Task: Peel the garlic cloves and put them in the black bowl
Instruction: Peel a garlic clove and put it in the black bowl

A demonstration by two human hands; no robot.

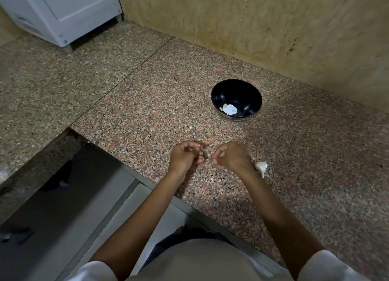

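The speckled stone counter (pixel 147 91) filled most of our view. The black bowl (pixel 242 91) sat at about one o'clock from our hands and well apart from them, with a few peeled cloves (pixel 224 107) lying in its bottom. Our left hand (pixel 185 157) was curled, pinching a small pale clove (pixel 203 152) at its fingertips. Our right hand (pixel 230 156) was curled too, but blur kept us from telling whether it gripped anything. The garlic bulb (pixel 261 166) lay just beside our right wrist at four o'clock, its long axis running twelve to six and its stem toward six. A loose clove (pixel 190 127) lay at twelve o'clock from our left hand. We judged the pinched clove might slip and roll off the near edge, or our wrist might knock the bulb. Its own direction was too blurred to read.
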